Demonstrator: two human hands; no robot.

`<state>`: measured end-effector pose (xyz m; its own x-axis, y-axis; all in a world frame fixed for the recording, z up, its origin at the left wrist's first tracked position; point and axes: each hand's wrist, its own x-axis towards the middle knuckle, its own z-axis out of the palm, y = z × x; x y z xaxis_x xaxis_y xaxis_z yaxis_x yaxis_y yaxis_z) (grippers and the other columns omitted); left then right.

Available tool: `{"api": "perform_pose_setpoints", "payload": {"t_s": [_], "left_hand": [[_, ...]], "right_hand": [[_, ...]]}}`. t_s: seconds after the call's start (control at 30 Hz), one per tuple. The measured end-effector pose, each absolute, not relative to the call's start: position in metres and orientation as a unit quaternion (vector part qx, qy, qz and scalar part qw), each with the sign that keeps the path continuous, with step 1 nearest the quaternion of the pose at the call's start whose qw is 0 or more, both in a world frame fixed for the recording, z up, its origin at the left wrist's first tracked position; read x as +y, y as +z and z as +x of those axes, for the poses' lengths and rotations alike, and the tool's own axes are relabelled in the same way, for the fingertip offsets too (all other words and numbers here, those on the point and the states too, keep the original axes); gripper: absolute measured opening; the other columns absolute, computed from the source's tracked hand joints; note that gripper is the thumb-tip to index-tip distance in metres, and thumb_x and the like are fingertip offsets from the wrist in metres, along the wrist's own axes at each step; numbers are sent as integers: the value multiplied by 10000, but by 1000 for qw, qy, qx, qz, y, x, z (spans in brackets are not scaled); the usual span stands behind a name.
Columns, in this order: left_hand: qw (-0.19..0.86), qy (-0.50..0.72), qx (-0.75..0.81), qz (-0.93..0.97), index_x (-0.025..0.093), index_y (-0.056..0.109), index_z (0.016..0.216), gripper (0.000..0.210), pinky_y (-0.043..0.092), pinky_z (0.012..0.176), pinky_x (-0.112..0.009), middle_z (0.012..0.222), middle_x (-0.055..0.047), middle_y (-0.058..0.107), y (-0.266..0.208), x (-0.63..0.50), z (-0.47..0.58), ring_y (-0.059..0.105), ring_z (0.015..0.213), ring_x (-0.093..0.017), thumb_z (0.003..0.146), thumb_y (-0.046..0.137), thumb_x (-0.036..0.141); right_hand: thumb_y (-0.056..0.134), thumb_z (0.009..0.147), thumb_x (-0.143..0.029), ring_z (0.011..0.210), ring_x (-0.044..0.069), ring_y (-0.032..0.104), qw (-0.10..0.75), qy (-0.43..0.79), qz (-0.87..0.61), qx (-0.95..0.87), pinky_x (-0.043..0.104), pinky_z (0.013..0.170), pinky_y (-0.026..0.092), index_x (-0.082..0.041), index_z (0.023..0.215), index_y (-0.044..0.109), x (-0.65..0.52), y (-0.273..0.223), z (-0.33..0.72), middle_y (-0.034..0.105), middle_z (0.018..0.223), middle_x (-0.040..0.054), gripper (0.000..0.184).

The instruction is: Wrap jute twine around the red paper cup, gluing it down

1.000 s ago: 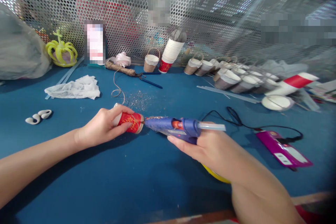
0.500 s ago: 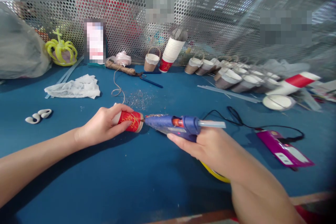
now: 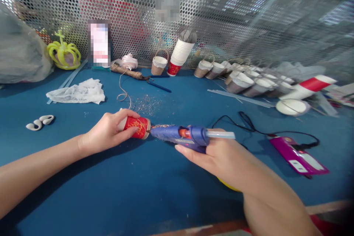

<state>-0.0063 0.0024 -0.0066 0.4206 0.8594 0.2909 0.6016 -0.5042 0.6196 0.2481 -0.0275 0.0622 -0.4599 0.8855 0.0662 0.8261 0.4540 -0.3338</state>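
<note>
My left hand (image 3: 110,129) is closed round a red paper cup (image 3: 139,127) with gold print, which lies on its side with its brownish end facing right. A strand of twine (image 3: 124,96) runs from a twine roll (image 3: 127,70) towards that hand. In my right hand (image 3: 218,151) is a blue hot glue gun (image 3: 177,134), gripped by its handle, with a clear glue stick (image 3: 221,134) jutting out of its back. The gun's nozzle meets the cup's right end; whether glue is coming out I cannot tell. Part of a yellow ring (image 3: 229,185) shows beneath my right wrist.
Several small wrapped cups with handles (image 3: 240,81) crowd the back right, near a stack of paper cups (image 3: 181,53). Blue-handled pliers (image 3: 159,84) lie behind the glue gun. A purple power strip (image 3: 298,156) with a black cord sits at right. White crumpled cloth (image 3: 79,91) lies left.
The rear of the glue gun and my right hand have shifted slightly left and down, with the nozzle still at the cup's end. My left hand and the cup look almost unmoved.
</note>
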Motion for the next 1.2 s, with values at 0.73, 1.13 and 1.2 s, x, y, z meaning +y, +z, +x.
{"api": "perform_pose_setpoints", "payload": {"t_s": [0.73,1.13,1.2], "left_hand": [[181,309,378,854,148,506,1068,245,421,480,-166,774,-20,646,-5,0,-7,568,504,-82,843,480,242],[148,315,340,874,165,497,1054,225,329,393,-150,577,64,541,-4,-1,-6,454,370,-49,836,472,217],[140,311,337,878,164,495,1054,226,306,381,-152,516,85,490,-4,-1,-6,424,350,-49,835,475,218]], "right_hand": [[518,798,-283,479,110,512,151,170,-495,-839,216,485,441,-200,714,601,-20,62,251,602,570,-41,144],[540,789,-268,370,104,437,149,237,-535,-797,227,396,377,-210,776,620,-15,66,245,500,439,-72,99],[550,794,-276,375,110,456,146,241,-542,-792,232,397,378,-216,781,619,-15,65,244,527,454,-67,93]]}}
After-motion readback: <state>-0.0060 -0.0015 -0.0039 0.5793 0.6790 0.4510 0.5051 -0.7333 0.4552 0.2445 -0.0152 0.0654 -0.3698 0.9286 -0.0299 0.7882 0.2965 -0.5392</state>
